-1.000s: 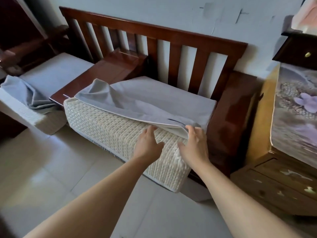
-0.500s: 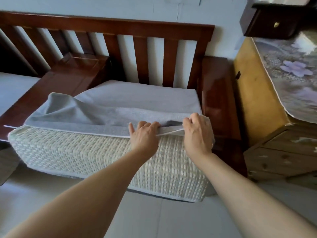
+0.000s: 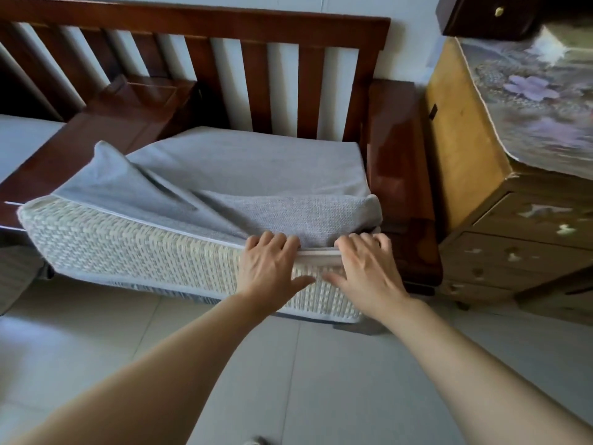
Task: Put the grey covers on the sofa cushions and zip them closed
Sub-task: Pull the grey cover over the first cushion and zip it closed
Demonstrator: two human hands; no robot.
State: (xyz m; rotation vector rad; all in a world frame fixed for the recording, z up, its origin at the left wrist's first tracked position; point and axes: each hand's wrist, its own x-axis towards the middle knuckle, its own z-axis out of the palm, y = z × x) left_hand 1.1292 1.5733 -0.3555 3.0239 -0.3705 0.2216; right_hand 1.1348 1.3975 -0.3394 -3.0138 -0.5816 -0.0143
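A sofa cushion [image 3: 128, 248] with a cream woven casing lies on the seat of the wooden sofa [image 3: 224, 27], its front face bare. The grey cover [image 3: 250, 162] is drawn over its top and back; the cover's left front part is folded back in a peak. Its white-trimmed open edge runs along the cushion's upper front edge. My left hand [image 3: 269, 268] and my right hand [image 3: 365, 268] sit side by side at the front right corner. Their fingers hook over the cover's edge and their thumbs lie on the woven face.
A dark wooden armrest [image 3: 398, 175] flanks the cushion on the right and a flat wooden divider [image 3: 96, 136] on the left. A yellow wooden cabinet [image 3: 465, 155] with a flowered cloth stands further right. Another pale cushion [image 3: 19, 139] shows at the far left. Pale floor tiles [image 3: 288, 380] lie below.
Both hands have moved from the cushion's top front onto the cover's edge and drawn it down at the right corner. The view has come closer and swung right.
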